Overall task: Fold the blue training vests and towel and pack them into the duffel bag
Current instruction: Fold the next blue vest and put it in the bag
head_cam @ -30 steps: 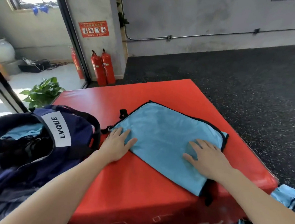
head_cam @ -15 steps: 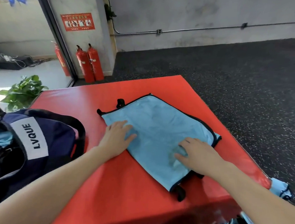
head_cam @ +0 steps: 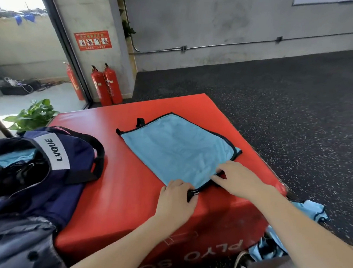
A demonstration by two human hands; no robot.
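Observation:
A light blue training vest (head_cam: 176,148) with black trim lies flat, folded, on the red plyo box (head_cam: 124,189). My left hand (head_cam: 175,199) grips the vest's near corner at the black edge. My right hand (head_cam: 241,179) rests on the vest's near right edge, fingers curled at the trim. The navy duffel bag (head_cam: 48,162) labelled LVQUE stands open at the left, with blue fabric (head_cam: 11,159) and dark items inside it. More blue vests (head_cam: 311,210) lie on the floor at the right of the box.
A grey garment (head_cam: 15,239) lies in front of the bag at lower left. Two red fire extinguishers (head_cam: 106,86) stand by the pillar behind the box. A potted plant (head_cam: 33,114) sits at the far left. Dark speckled floor (head_cam: 299,112) surrounds the box.
Both hands have slid from the middle of the vest back to its near edge. The left hand has closed on the near corner, and the right hand now sits at the near right trim.

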